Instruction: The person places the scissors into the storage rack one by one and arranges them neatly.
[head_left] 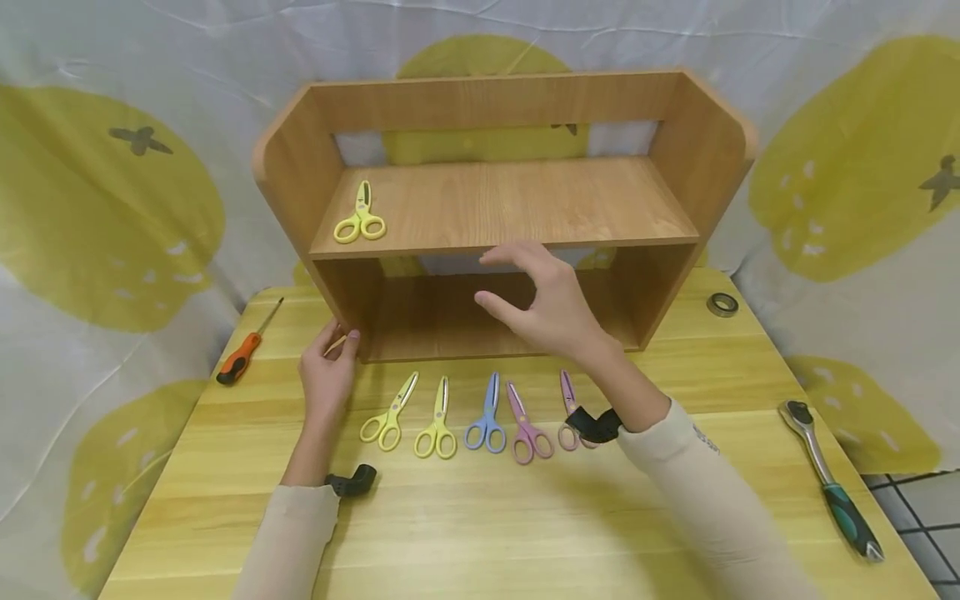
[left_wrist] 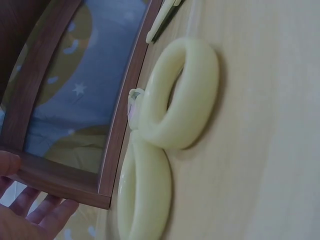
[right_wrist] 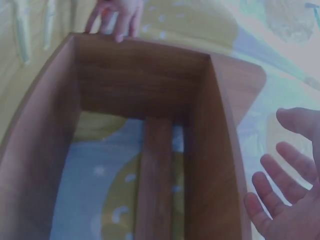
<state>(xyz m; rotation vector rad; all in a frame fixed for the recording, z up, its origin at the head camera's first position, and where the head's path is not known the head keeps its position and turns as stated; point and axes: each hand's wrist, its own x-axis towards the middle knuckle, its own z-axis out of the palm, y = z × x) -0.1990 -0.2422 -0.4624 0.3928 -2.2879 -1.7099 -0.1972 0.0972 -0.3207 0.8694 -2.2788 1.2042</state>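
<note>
sleeves [head_left: 697, 475] | hands, left [head_left: 327, 377]: holding shelf [head_left: 517, 200] | hands, right [head_left: 557, 307]: raised near it

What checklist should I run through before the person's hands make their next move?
1. Right hand free: ok, holds nothing.
2. Left hand on the wooden shelf: ok, it holds its lower left side.
3. Firmness of that hold: cannot tell.
4. Room on upper board: ok, one pair of yellow scissors at its left end.
5. Rightmost purple scissors in full view: not ok, a black wrist mount partly covers them.
6. Screwdriver and ratchet apart from both hands: ok, at opposite sides of the table.
</note>
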